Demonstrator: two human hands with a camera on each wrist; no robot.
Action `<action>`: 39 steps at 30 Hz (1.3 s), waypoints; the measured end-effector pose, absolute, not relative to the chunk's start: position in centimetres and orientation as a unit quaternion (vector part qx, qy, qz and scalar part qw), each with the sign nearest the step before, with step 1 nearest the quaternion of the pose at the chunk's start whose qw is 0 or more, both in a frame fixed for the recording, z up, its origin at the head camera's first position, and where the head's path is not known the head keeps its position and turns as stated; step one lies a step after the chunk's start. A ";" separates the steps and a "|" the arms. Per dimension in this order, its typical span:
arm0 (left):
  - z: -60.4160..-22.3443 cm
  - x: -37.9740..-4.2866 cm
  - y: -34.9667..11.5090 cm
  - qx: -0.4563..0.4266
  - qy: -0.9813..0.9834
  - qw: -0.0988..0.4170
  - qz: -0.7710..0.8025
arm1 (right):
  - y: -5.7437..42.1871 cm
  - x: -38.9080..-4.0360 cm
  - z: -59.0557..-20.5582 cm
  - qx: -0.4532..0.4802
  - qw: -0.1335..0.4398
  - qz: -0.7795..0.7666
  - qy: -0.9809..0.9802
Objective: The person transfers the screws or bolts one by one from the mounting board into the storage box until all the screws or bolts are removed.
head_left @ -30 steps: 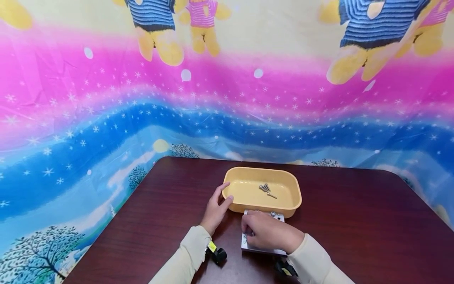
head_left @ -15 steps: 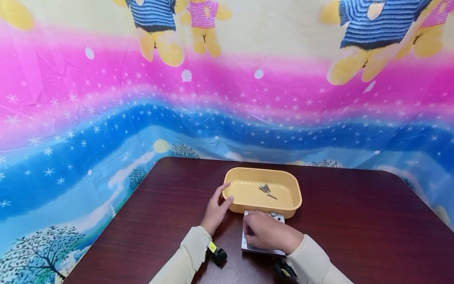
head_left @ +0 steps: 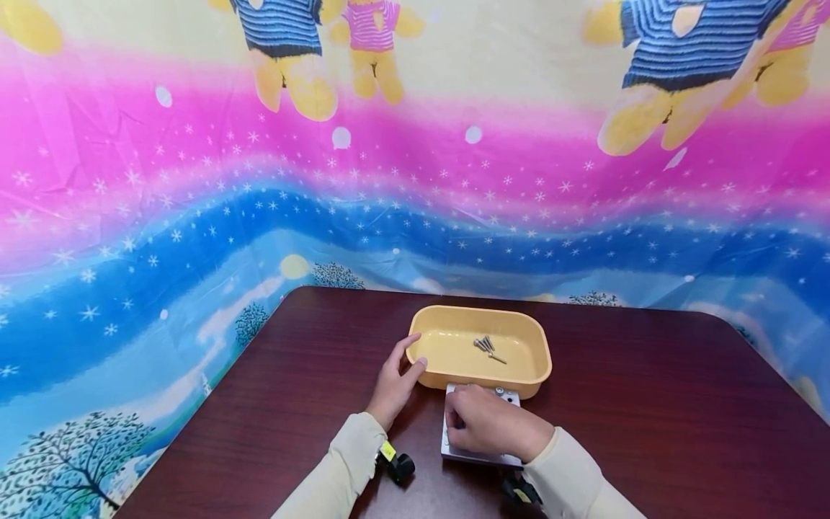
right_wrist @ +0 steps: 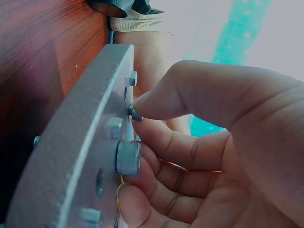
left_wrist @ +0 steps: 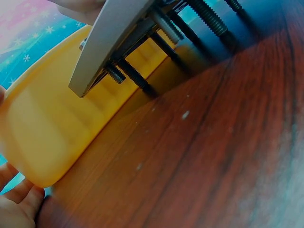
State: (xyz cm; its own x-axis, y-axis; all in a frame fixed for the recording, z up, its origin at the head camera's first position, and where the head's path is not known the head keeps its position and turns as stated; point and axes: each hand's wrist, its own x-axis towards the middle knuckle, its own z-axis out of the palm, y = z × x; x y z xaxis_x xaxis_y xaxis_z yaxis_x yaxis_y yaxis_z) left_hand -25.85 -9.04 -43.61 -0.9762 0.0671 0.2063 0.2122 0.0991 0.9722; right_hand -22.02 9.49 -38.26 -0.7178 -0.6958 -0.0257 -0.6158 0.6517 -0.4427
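Observation:
My right hand [head_left: 493,424] bends over a silver metal plate [head_left: 452,448] in the head view. Close up in the right wrist view, its thumb and index finger pinch a small screw [right_wrist: 136,115] at a hole in the plate's face. Several other screws stand in the plate, among them a thick cap-head screw [right_wrist: 128,157]. Threaded shanks [left_wrist: 208,17] stick out below the plate in the left wrist view. My left hand [head_left: 391,387] holds the left end of a yellow tray [head_left: 480,310], with thumb and forefinger at the rim.
Several loose screws [head_left: 488,347] lie on the tray's floor. The plate sits right in front of the tray on a dark red wooden table [head_left: 292,375]. A printed cloth [head_left: 415,173] hangs behind the table.
My right fingers have shifted slightly to the right over the plate. The left hand, tray and loose screws stay as they were.

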 end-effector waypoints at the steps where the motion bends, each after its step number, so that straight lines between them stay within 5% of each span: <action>1: -43.6 -25.9 -9.0 -0.096 -0.739 0.056 -0.665 | 9.5 -22.0 -38.3 -0.364 0.097 -0.208 0.903; 24: -43.8 -26.0 -9.2 -0.102 -0.738 0.065 -0.663 | 9.7 -21.9 -37.3 -0.377 0.040 -0.229 0.897; 39: -47.1 -28.5 -9.1 -0.107 -0.723 0.079 -0.678 | 10.5 -22.4 -36.6 -0.392 -0.002 -0.253 0.885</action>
